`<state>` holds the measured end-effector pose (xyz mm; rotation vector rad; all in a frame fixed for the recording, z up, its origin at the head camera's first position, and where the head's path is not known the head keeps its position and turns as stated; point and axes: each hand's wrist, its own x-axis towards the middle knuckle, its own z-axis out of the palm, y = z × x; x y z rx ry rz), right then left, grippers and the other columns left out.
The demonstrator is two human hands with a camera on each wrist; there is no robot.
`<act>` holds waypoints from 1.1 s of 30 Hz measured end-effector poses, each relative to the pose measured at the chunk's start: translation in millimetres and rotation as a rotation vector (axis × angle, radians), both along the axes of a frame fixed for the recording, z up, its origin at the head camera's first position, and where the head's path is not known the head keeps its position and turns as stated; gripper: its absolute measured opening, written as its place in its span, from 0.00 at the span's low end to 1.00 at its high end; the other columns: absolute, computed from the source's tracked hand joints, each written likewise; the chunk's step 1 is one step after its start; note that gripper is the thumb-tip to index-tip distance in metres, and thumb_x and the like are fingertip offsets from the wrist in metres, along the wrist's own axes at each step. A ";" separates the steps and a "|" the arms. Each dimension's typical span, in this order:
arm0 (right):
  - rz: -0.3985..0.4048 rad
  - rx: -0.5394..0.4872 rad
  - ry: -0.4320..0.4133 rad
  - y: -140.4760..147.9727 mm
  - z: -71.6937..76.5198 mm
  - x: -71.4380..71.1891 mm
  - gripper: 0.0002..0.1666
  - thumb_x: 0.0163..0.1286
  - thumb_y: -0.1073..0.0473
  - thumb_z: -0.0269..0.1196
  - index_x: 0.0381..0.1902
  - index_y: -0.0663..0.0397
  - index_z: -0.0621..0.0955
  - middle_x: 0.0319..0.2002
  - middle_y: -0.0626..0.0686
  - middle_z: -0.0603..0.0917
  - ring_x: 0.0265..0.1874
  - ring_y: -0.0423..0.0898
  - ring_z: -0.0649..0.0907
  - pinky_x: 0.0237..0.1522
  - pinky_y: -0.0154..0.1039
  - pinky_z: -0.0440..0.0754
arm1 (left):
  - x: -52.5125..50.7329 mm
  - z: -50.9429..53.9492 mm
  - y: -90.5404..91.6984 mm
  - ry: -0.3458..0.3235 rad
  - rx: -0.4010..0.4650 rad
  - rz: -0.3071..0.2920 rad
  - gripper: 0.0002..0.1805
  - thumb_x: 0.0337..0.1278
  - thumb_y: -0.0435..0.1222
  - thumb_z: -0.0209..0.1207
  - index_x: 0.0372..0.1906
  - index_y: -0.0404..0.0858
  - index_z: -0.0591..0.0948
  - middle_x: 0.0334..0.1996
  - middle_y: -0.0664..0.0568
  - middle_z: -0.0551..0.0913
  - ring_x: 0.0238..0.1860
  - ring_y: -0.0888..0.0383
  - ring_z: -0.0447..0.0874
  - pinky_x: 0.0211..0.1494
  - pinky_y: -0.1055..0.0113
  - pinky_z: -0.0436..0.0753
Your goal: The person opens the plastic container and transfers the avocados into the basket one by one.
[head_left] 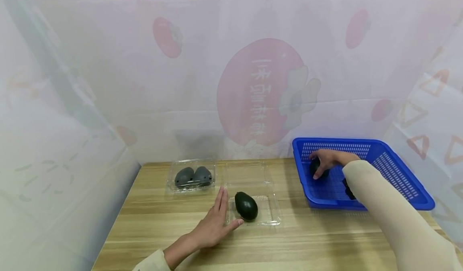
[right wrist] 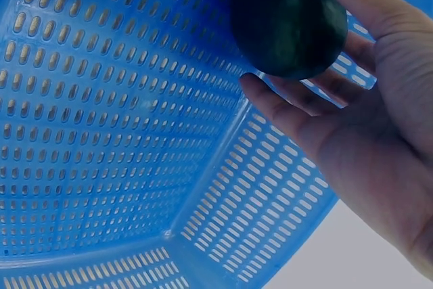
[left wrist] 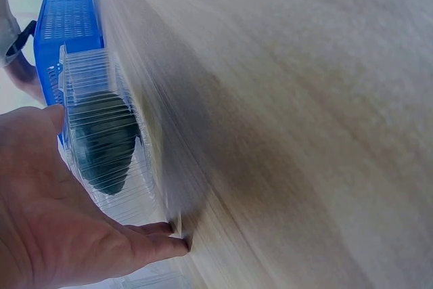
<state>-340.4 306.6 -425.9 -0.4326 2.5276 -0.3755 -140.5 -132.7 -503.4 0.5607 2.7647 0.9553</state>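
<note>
Left hand (head_left: 211, 227) lies straight-fingered at the tray's (head_left: 266, 211) left edge; right hand (head_left: 327, 159) grips an avocado (right wrist: 287, 21) inside the basket's (head_left: 398, 178) left side, table (head_left: 289, 239) between. Wall writing (head_left: 258, 98) looks blurred.

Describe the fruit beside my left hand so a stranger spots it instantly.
On the wooden table, left of the blue basket, an open clear container sits beside your left hand. In it lies the glossy, dark green, egg-shaped fruit, alone; two greyer ones share another container, and your right hand holds one in the basket.
</note>
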 end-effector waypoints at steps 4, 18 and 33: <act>0.012 -0.010 0.011 2.3 3.6 -0.7 0.54 0.57 0.53 0.84 0.73 0.73 0.71 0.70 0.79 0.69 0.72 0.78 0.65 0.71 0.72 0.66 | -0.8 -1.2 -0.3 -0.003 0.001 0.000 0.59 0.75 0.60 0.58 0.85 0.29 0.39 0.86 0.34 0.33 0.79 0.26 0.55 0.70 0.30 0.70; 0.032 -0.036 0.064 7.4 20.5 -1.0 0.55 0.59 0.50 0.82 0.73 0.75 0.70 0.68 0.79 0.73 0.69 0.77 0.71 0.68 0.71 0.70 | -1.4 -1.0 0.9 0.005 -0.004 0.001 0.60 0.74 0.61 0.58 0.85 0.29 0.40 0.86 0.34 0.34 0.78 0.26 0.57 0.67 0.31 0.73; 0.051 -0.102 0.153 16.7 31.9 4.1 0.53 0.61 0.46 0.80 0.72 0.74 0.71 0.68 0.77 0.74 0.67 0.75 0.74 0.66 0.71 0.73 | -4.8 -8.7 1.5 0.034 -0.002 -0.006 0.60 0.74 0.60 0.59 0.85 0.30 0.38 0.85 0.33 0.34 0.79 0.26 0.55 0.69 0.29 0.71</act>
